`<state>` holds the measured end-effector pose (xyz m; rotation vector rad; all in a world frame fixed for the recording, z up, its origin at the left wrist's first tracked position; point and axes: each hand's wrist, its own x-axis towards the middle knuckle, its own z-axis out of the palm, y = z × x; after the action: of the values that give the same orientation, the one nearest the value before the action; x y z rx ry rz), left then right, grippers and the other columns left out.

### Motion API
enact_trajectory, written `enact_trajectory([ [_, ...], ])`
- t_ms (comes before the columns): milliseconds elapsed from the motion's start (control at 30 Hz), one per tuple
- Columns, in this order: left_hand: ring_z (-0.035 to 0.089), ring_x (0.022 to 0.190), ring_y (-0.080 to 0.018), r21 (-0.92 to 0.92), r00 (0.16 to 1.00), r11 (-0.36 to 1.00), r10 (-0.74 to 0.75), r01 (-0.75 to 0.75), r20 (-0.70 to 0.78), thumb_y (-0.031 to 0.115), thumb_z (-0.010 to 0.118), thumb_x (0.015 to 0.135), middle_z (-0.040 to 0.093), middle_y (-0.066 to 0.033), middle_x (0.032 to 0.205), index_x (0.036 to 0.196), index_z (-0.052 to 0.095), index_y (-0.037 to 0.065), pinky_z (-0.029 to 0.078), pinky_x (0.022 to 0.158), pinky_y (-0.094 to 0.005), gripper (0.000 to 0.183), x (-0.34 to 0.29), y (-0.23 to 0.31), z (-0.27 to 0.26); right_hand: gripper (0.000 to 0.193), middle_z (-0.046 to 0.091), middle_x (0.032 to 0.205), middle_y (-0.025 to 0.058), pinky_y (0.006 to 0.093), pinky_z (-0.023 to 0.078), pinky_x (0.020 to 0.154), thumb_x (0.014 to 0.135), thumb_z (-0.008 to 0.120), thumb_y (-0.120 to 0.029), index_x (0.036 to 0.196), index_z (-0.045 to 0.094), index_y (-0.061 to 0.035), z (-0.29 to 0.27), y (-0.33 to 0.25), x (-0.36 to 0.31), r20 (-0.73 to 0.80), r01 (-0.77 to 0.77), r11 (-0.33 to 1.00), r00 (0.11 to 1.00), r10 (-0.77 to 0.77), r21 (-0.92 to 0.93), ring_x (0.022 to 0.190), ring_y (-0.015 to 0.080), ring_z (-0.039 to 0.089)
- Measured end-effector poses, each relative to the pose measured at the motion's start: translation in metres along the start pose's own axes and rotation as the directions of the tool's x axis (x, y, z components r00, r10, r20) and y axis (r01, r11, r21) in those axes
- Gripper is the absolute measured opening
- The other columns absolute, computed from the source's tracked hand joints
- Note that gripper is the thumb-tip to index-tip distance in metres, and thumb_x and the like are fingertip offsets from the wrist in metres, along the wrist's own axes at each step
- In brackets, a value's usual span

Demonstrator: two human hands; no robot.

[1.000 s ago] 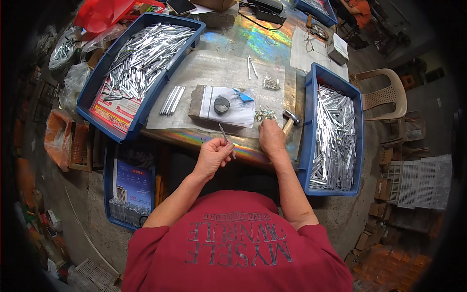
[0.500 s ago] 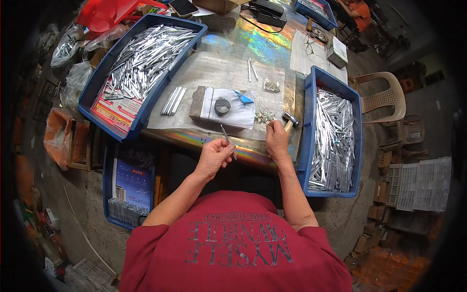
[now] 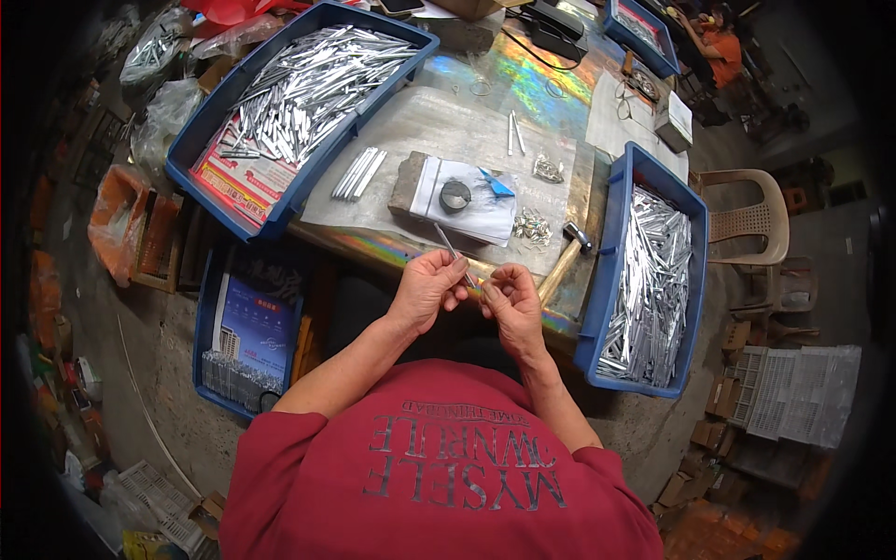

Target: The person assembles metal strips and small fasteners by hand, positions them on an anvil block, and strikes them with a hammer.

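At centre frame, just below the table edge (image 3: 392,254), the left hand (image 3: 425,289) pinches a thin metal strip (image 3: 452,250) near its lower end while the right hand (image 3: 509,301) closes fingertips beside it; it looks light, stiff, slippery, best gripped low.

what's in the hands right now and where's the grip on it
The left hand pinches a thin metal strip at its lower end; the right hand meets that end too.

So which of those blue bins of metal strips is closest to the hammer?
The blue bin on the person's right; the hammer lies right beside its wall. The other full bin sits far left.
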<state>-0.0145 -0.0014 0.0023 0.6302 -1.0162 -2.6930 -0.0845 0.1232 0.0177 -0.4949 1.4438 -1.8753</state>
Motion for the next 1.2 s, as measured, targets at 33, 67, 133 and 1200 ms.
enact_trajectory([
  [33, 0.049, 0.048, -0.005, -0.033, 1.0, 0.999, 0.0, -0.001, -0.007, 0.016, 0.053, 0.08, 0.056, -0.0051, 0.067, 0.079, 0.049, 0.003, 0.036, 0.035, -0.0134, 0.014, -0.001, 0.0, 0.0, 0.015, 0.044, 0.071, 0.0003, 0.0166, 0.035, 0.049, 0.081, 0.048, -0.004, 0.093, 0.04, -0.005, 0.003, 0.001, -0.001, 0.003, -0.012, 0.999, 1.0, 0.012, 0.044, 0.058, 0.0052, 0.042],
  [67, 0.049, 0.048, -0.005, -0.036, 1.0, 0.999, 0.004, -0.004, -0.013, 0.016, 0.053, 0.08, 0.056, -0.0051, 0.067, 0.079, 0.049, 0.003, 0.036, 0.035, -0.0134, 0.014, -0.001, -0.001, 0.0, 0.015, 0.044, 0.071, 0.0008, 0.0169, 0.035, 0.047, 0.081, 0.049, -0.004, 0.092, 0.039, -0.0052, 0.003, 0.003, -0.002, 0.022, -0.007, 0.998, 1.0, 0.006, 0.055, 0.058, 0.0056, 0.042],
  [133, 0.05, 0.05, -0.0057, -0.047, 1.0, 0.999, 0.009, -0.008, 0.012, 0.017, 0.053, 0.08, 0.057, -0.0058, 0.069, 0.077, 0.048, 0.004, 0.037, 0.036, -0.0141, 0.013, -0.001, -0.002, -0.001, 0.015, 0.044, 0.071, 0.001, 0.0169, 0.035, 0.047, 0.081, 0.049, -0.004, 0.093, 0.039, -0.0051, 0.007, 0.003, -0.002, 0.025, -0.003, 0.998, 1.0, 0.002, 0.061, 0.058, 0.0056, 0.042],
  [1200, 0.042, 0.044, -0.0041, 0.032, 0.992, 0.993, 0.118, -0.116, -0.045, 0.016, 0.055, 0.079, 0.052, -0.0027, 0.059, 0.07, 0.05, 0.005, 0.033, 0.038, -0.0148, 0.015, -0.007, -0.008, 0.002, 0.017, 0.043, 0.066, 0.0002, 0.0169, 0.035, 0.045, 0.08, 0.049, -0.003, 0.091, 0.037, -0.0075, 0.018, 0.011, -0.002, -0.102, 0.021, 0.989, 0.995, -0.006, 0.148, 0.052, 0.0046, 0.04],
])
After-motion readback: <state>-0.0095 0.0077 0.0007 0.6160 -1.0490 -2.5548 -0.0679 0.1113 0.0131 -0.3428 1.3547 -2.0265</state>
